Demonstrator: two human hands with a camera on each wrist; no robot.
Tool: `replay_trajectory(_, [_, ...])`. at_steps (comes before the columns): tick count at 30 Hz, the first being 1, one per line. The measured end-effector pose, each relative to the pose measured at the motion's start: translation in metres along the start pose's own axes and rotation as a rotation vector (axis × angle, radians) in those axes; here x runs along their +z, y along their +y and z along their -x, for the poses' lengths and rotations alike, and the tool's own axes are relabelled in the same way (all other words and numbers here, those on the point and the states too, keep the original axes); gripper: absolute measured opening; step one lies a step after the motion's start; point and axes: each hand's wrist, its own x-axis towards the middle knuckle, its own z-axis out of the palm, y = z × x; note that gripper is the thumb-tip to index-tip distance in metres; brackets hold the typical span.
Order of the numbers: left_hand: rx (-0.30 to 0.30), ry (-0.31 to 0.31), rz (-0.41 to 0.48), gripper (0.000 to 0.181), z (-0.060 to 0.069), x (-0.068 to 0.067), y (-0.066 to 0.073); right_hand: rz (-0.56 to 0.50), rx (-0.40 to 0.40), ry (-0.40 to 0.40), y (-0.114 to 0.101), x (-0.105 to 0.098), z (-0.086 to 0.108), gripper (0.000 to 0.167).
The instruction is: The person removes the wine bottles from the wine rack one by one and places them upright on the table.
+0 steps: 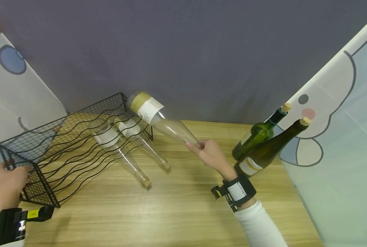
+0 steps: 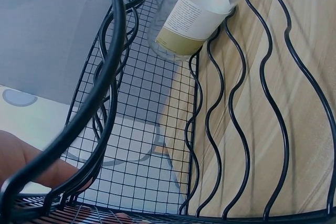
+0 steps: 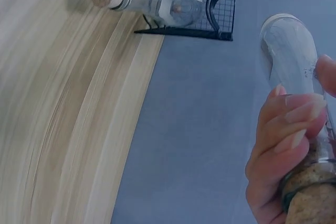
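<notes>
My right hand (image 1: 209,153) grips a clear glass bottle (image 1: 174,128) by its neck. The bottle slants in the air, its white-and-gold labelled base up and to the left, near the right end of the black wire rack (image 1: 44,164). In the right wrist view, fingers (image 3: 286,145) curl round the neck, just above a cork (image 3: 315,203). My left hand (image 1: 9,183) holds the rack's left end, thumb and fingers round its wires. Two clear corked bottles lie in the rack: one nearer the middle (image 1: 107,135), another (image 1: 132,128) to its right, necks sticking out toward me.
Two corked bottles stand upright at the right of the wooden table (image 1: 158,212): a green one (image 1: 257,133) and a darker olive one (image 1: 268,147) in front of it. A grey cloth wall (image 1: 202,61) rises behind the table, with cartoon-printed panels (image 1: 334,103) on either side.
</notes>
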Motion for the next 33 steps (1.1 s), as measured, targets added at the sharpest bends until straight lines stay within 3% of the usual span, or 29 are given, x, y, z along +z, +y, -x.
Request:
replay_trajectory(14, [-0.005, -0.016, 0.008, 0.068, -0.001, -0.001, 0.001, -0.020, 0.084, 0.048, 0.026, -0.024, 0.008, 0.051])
replay_trajectory(22, [-0.013, -0.017, 0.008, 0.068, 0.001, -0.002, 0.001, -0.025, 0.131, 0.078, 0.044, -0.028, 0.009, 0.058])
replay_trajectory(33, [-0.013, -0.024, 0.000, 0.069, -0.003, -0.003, 0.001, -0.073, 0.131, 0.084, 0.056, -0.030, 0.008, 0.059])
